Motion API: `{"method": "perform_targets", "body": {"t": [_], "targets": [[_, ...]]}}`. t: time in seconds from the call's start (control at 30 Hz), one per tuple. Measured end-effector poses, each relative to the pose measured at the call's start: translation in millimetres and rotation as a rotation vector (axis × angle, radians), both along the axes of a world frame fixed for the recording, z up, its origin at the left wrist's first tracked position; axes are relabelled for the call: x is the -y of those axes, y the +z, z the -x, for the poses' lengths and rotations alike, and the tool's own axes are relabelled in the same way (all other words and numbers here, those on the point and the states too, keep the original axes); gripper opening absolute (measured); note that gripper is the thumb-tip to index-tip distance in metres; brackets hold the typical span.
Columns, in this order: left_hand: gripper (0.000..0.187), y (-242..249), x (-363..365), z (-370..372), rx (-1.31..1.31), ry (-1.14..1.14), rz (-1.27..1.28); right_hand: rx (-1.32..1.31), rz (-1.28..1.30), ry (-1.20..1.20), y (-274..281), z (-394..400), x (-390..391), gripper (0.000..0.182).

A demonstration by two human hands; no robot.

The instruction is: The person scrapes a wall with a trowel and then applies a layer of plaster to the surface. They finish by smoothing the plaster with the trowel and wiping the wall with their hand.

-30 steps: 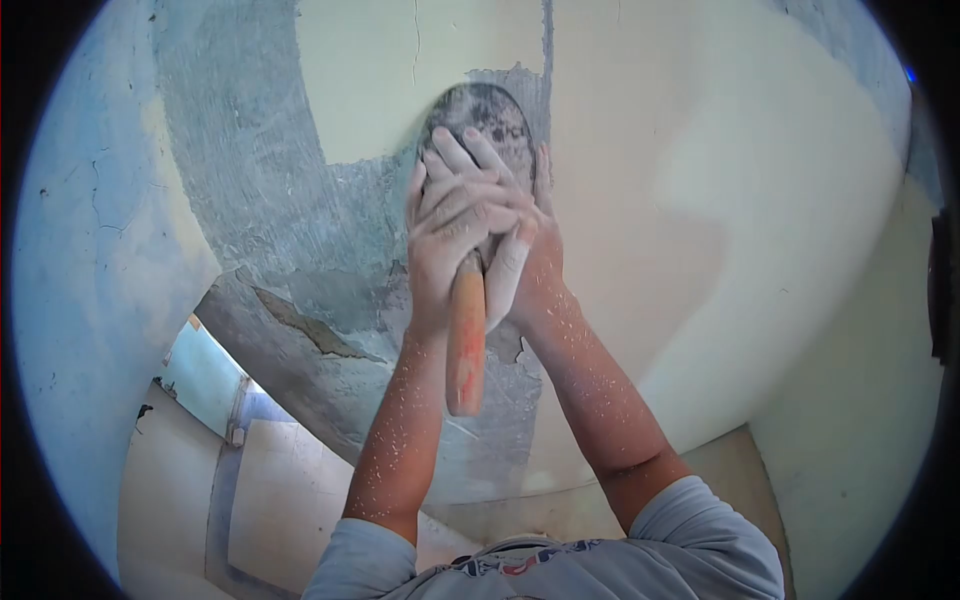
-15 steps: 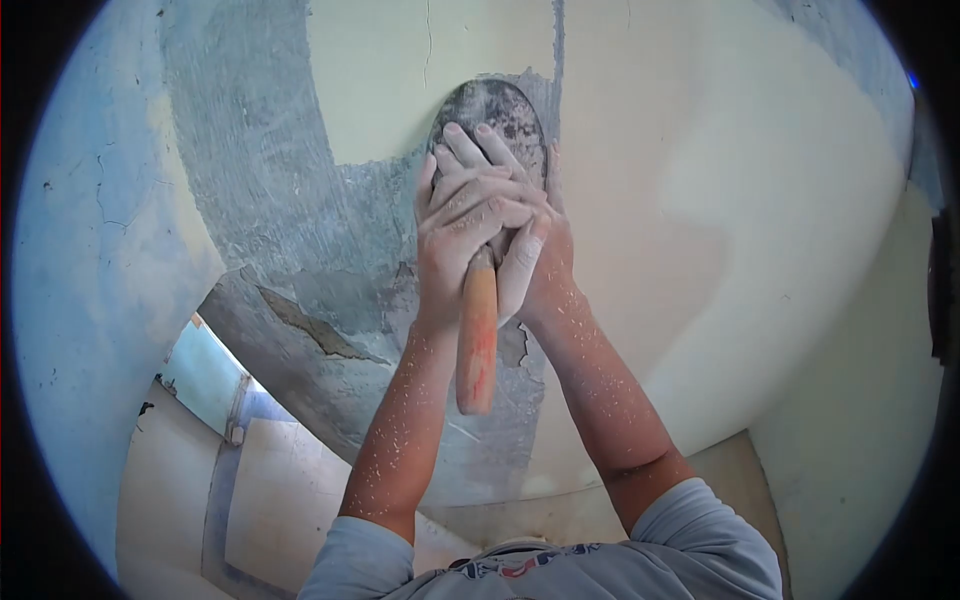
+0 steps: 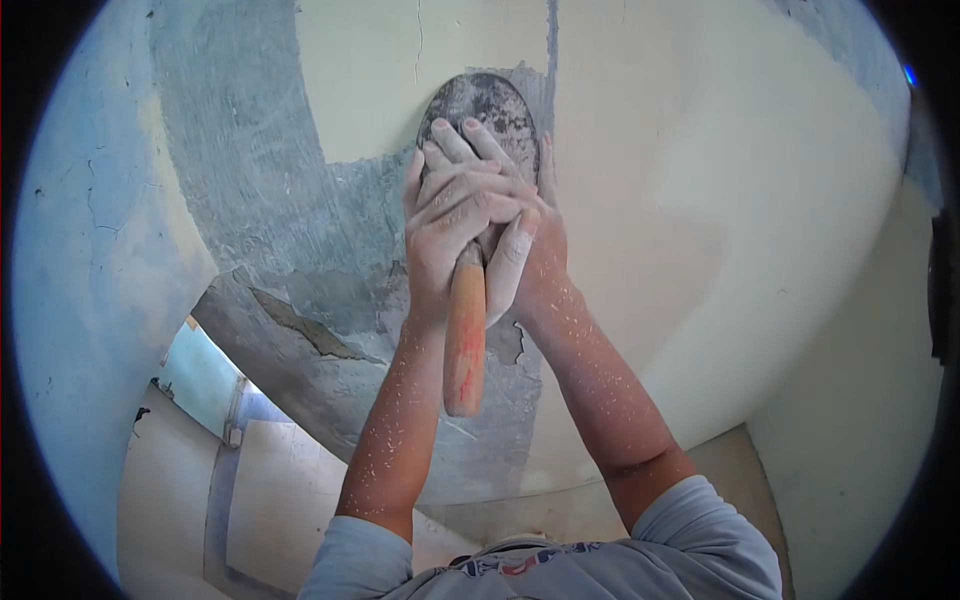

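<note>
A trowel with a rounded, dark, blotchy blade lies against the plastered surface, its wooden handle pointing down toward me. My left hand is laid across the tool, its dusty fingers wrapped over my other hand. Beneath and to the right, my right hand presses on the blade and the base of the handle, with its fingertips reaching up the blade. Both hands and forearms are covered with whitish dust and flecks.
Grey scraped plaster with a cracked, peeling patch spreads to the left. A blue wall stands at the far left, with an opening below. A dark object is on the right wall.
Both hands and the trowel have shifted slightly to the left and a little upward. The grip looks the same.
</note>
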State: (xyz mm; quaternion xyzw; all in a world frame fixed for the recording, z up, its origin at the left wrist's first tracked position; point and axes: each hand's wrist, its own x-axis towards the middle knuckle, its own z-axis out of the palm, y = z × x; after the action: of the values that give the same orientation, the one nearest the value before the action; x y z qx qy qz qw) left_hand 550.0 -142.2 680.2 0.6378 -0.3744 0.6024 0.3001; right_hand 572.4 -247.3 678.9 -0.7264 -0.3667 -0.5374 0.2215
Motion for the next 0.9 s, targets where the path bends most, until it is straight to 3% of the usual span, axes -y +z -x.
{"method": "perform_targets", "body": {"t": [0.17, 0.3, 0.47, 0.6, 0.67, 0.77, 0.9], "targets": [[0.013, -60, -3, 1, -0.040, 0.070, -0.008, -0.159, 0.069, -0.080, -59, 19, 0, 0.057], [0.013, -53, -1, 4, -0.061, 0.093, 0.014, -0.066, 0.016, -0.021, -47, 4, -3, 0.054], [0.012, 3, -1, 5, -0.021, 0.002, 0.010, 0.022, -0.024, 0.040, 3, -6, -3, 0.053], [0.012, -42, 9, 6, -0.148, -0.214, 0.211, -0.074, 0.047, -0.061, -41, 9, -3, 0.057], [0.012, -66, 7, 7, -0.148, -0.131, 0.178, -0.136, 0.042, -0.051, -73, 11, -1, 0.060], [0.012, -52, 0, 0, -0.079, -0.025, 0.096, -0.098, 0.026, -0.061, -62, 7, 0, 0.057], [0.012, 1, 3, -10, 0.001, -0.031, 0.061, 0.065, 0.005, -0.032, -4, -13, 0, 0.060]]}}
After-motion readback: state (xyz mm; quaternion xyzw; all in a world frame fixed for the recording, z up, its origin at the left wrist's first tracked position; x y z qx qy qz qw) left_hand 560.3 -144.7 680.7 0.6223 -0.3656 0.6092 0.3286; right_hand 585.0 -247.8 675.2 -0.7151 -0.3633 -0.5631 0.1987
